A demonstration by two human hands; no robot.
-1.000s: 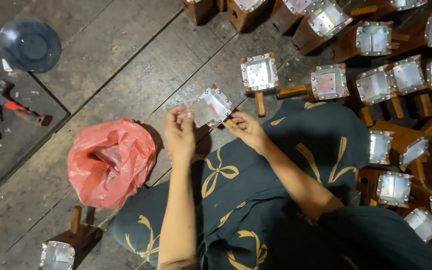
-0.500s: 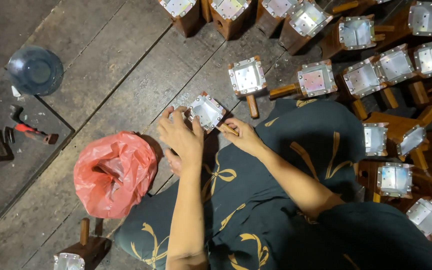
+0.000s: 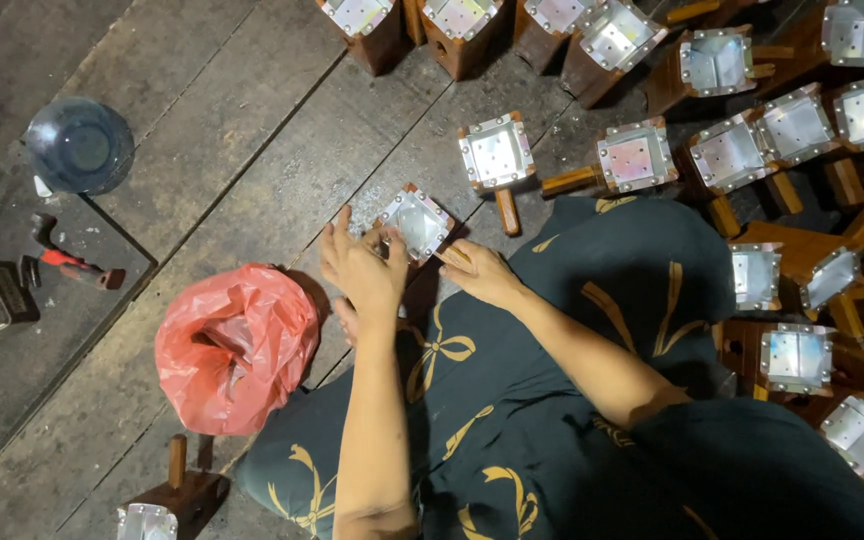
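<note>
Right now both hands are on one small wooden block with a square metal plate [image 3: 415, 222] on its top, which stands on the wooden plank floor [image 3: 252, 130] just in front of the person's knees. The left hand [image 3: 360, 270] lies against the left side of this block, fingers spread and bent around its edge, so it grips the block from that side. The right hand [image 3: 479, 272] touches the lower right corner of the same block with its fingertips; whether these fingers pinch something small I cannot tell. The block is tilted, one corner pointing toward the person.

Both forearms come up over a dark green cloth with yellow bow pattern [image 3: 572, 400] that covers the person's lap.

Just beside the held block, to its upper right, another block with a metal plate and a wooden handle [image 3: 496, 155] lies on the floor, and next to that one more of the same kind [image 3: 634, 157]. Many similar blocks [image 3: 797, 130] are crowded along the top edge and the right edge of the floor.

To the left of the left hand sits a crumpled red plastic bag [image 3: 235, 345], open at the top. Farther left are a dark blue round lid [image 3: 79, 145] and a small tool with a red handle [image 3: 67, 260], well apart from the hands.
</note>
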